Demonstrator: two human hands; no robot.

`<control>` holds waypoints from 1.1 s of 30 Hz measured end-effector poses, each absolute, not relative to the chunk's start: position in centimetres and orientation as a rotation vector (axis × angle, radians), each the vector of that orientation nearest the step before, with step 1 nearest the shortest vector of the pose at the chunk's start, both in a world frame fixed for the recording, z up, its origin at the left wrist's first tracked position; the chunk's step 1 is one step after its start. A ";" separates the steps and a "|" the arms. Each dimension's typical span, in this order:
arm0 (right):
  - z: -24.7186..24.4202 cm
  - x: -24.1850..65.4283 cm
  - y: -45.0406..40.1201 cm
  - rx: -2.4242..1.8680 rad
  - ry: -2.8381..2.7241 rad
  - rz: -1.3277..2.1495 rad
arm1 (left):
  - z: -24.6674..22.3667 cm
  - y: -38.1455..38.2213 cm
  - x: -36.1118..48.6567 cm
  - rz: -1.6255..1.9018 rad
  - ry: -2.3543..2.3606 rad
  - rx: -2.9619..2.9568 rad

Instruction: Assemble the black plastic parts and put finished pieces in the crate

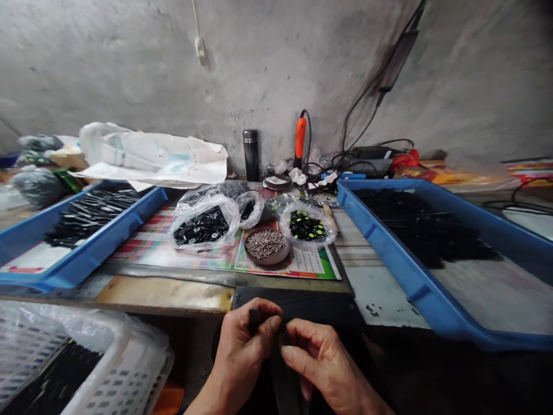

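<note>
My left hand (246,343) is closed in front of the bench edge, its thumb and forefinger pinched round a small black piece (256,316) whose end sticks out between the fingers. Close beside it, my right hand (325,353) is also pinched, fingertips almost meeting the left ones. Something small and dark shows at its fingertips, too hidden to name. Beyond the hands, a round dish (276,260) holds many small metal screws or pins (265,243). Behind it stand a clear bag of black round parts (202,226) and a bag of black and yellow-green parts (306,226).
A blue tray (82,271) of black strip-like parts lies left; another blue tray (389,253) with black parts lies right. A white basket (129,351) stands lower left. At the back are a dark flask (250,154), an orange-handled tool (300,138) and cables.
</note>
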State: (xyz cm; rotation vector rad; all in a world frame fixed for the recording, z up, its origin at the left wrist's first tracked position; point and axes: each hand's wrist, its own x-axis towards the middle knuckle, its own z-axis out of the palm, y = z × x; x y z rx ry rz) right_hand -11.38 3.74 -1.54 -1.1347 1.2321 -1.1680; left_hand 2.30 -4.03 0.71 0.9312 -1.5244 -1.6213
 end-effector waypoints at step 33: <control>-2.3 -11.1 4.2 -1.020 1.164 -1.352 | -2.2 -1.7 4.1 -1.803 -1.334 0.955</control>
